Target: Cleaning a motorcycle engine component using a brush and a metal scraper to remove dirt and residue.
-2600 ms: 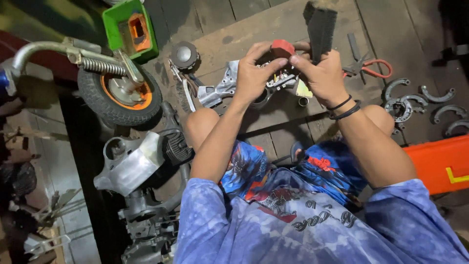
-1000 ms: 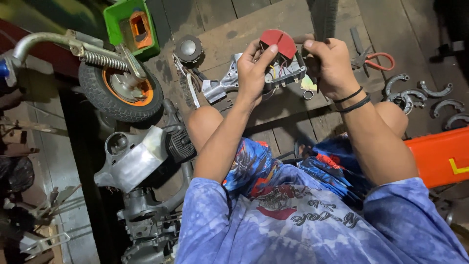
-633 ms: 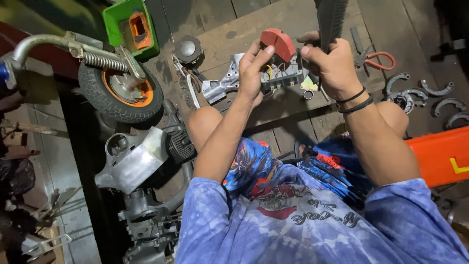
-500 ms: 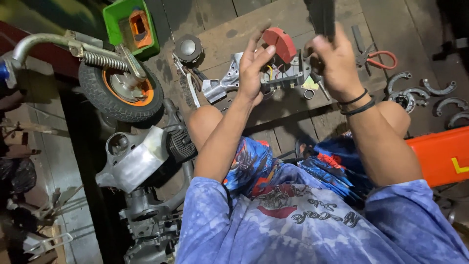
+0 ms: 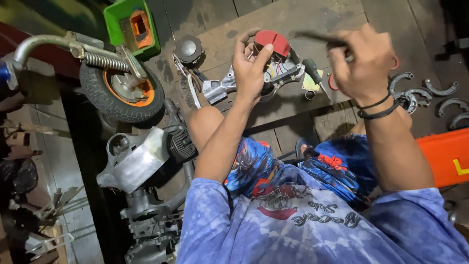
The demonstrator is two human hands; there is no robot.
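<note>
My left hand (image 5: 249,68) grips a grey metal switch housing (image 5: 283,72) with a red cap (image 5: 273,41) and thin wires showing inside; my thumb rests on the red cap. The housing's metal bracket (image 5: 220,90) sticks out to the left above the wooden floor. My right hand (image 5: 364,63), with black bands on the wrist, is raised to the right of the housing, clear of it. It is closed on a thin dark tool (image 5: 312,36) that is blurred by motion. A green-handled screwdriver (image 5: 312,72) lies on the planks between my hands.
A small wheel with an orange hub (image 5: 122,93) and a spring stands at left, a green box (image 5: 132,27) behind it. An engine block (image 5: 139,164) sits by my left knee. Curved brake shoes (image 5: 420,93) and an orange case (image 5: 442,156) lie at right.
My right hand has come off the housing and swung up and to the right with the thin tool. My left hand keeps hold of the housing, thumb now on the red cap.
</note>
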